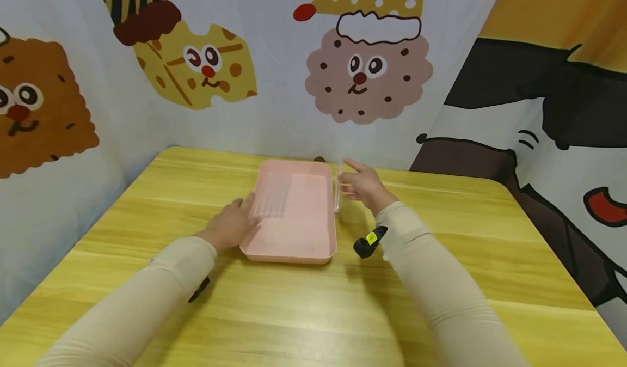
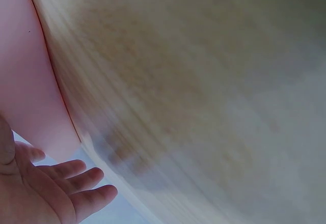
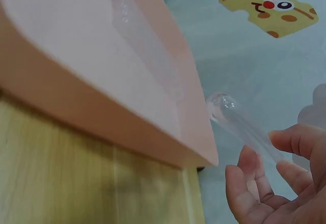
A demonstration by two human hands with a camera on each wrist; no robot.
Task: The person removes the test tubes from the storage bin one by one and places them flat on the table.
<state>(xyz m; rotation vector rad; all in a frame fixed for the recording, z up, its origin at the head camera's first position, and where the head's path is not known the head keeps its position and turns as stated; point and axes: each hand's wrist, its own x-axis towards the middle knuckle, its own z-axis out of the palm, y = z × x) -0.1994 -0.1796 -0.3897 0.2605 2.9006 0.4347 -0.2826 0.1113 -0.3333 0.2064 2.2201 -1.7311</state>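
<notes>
Between thumb and fingers of my right hand (image 1: 364,186), a clear test tube (image 1: 338,195) is pinched just off the tray's right side. Its rounded end points toward the tray in the right wrist view, where the hand (image 3: 285,183) shows its other fingers loosely bent. The pink tray (image 1: 306,242) lies lengthwise in front of me. Several more clear test tubes (image 1: 271,198) lie side by side along its left half. At the left rim rests my left hand (image 1: 230,222); the left wrist view shows its fingers (image 2: 81,180) extended beside the tray wall (image 2: 30,81).
The tray stands on a yellow wood-grain table (image 1: 284,312). Behind the table's far edge hangs a white cloth (image 1: 279,116) printed with cartoon food faces. A small dark object (image 1: 319,159) shows just behind the tray's far rim.
</notes>
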